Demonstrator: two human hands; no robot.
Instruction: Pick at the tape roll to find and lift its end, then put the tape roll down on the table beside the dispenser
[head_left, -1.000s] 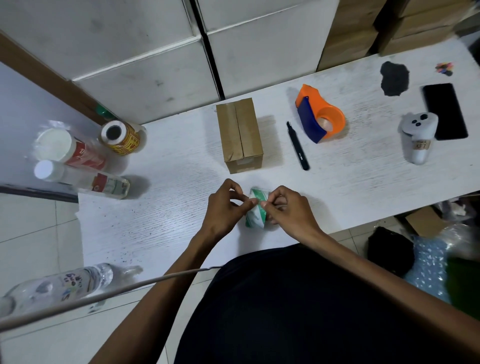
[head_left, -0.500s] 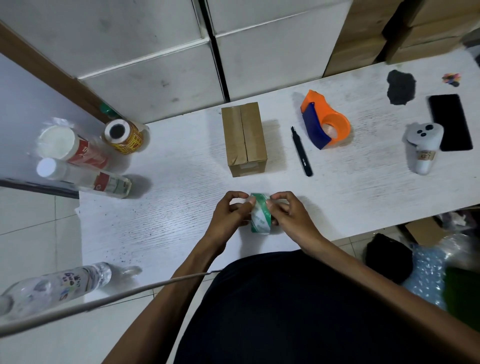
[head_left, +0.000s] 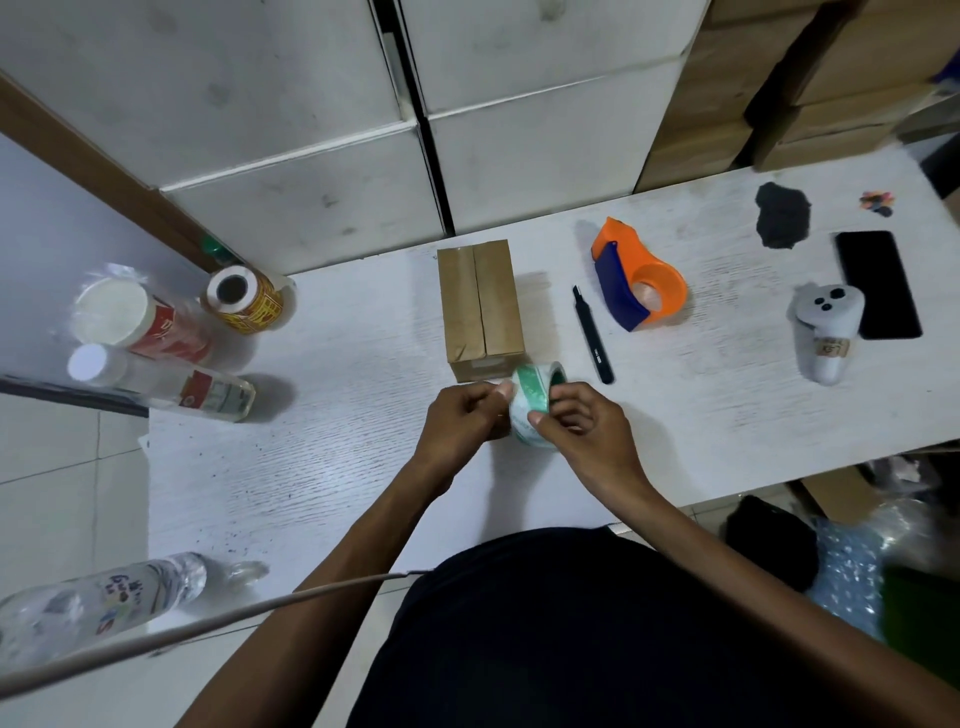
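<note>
A green and white tape roll (head_left: 532, 395) stands on edge above the white table (head_left: 337, 467), held between both hands. My left hand (head_left: 460, 423) pinches the roll's left side with curled fingers. My right hand (head_left: 582, 426) grips its right side, thumb on the outer face. A taped brown cardboard box (head_left: 480, 306) lies just beyond the roll, almost touching it. To the right of the box lie a black marker (head_left: 593, 335) and an orange and blue tape dispenser (head_left: 636, 283).
Bottles and a yellow label roll (head_left: 244, 299) crowd the table's left end; a plastic bottle (head_left: 98, 605) lies at the near left corner. At the right are a white controller (head_left: 826, 327), a black phone (head_left: 878, 283) and a black cloth (head_left: 782, 213). White cabinets stand behind.
Both hands have carried the tape roll a little away from me and to the right, up to the near end of the box. The roll has turned slightly in the fingers.
</note>
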